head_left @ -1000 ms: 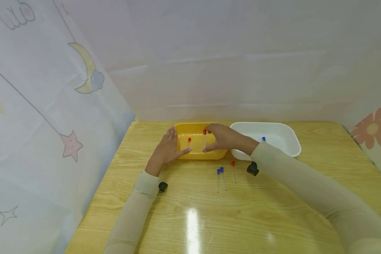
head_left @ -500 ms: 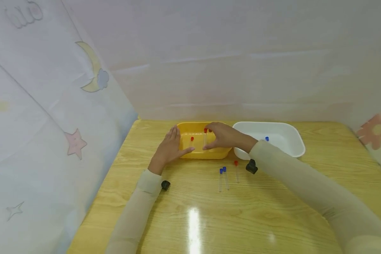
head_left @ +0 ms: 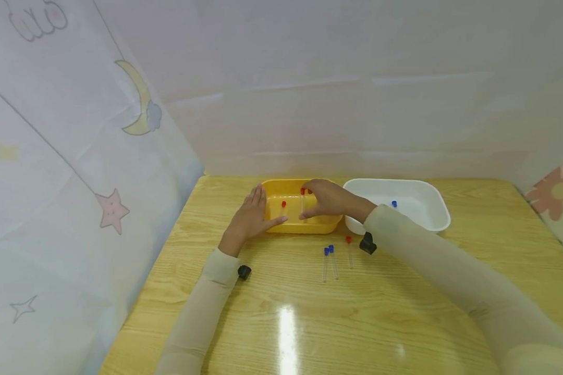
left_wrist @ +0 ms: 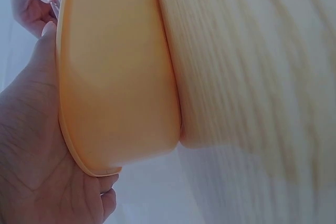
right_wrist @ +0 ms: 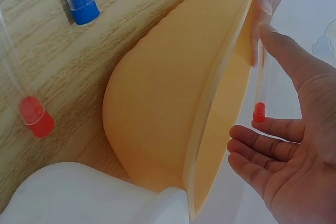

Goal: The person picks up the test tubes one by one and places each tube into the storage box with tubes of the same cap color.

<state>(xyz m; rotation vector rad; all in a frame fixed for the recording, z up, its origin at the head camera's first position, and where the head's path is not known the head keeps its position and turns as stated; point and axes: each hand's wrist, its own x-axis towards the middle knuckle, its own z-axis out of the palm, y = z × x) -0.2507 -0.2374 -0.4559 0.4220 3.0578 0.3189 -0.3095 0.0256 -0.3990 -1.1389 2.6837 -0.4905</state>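
Near the left end of the yellow tray (head_left: 305, 229), my left hand (head_left: 249, 219) rests on the rim, with straight fingers and the thumb along the front edge. My right hand (head_left: 329, 200) pinches a clear tube with a red cap (head_left: 302, 191) over the tray's inside. In the right wrist view, the thumb meets the tube's (right_wrist: 262, 85) bare end and a fingertip its red cap (right_wrist: 259, 113). Another red-capped tube (head_left: 283, 204) lies inside the tray. In the left wrist view, the left palm (left_wrist: 31, 145) lies against the tray's (left_wrist: 115, 77) rim.
A white tray (head_left: 419, 208) stands right beside the yellow one, with a blue-capped tube (head_left: 394, 203) in it, partly hidden by the right sleeve. On the table in front lie two blue-capped tubes (head_left: 326, 251) and a red-capped one (head_left: 349, 239). A patterned cloth hangs behind and at the sides.
The head view has shifted slightly. Against the yellow tray, both hands and the pinched tube keep nearly the same place.
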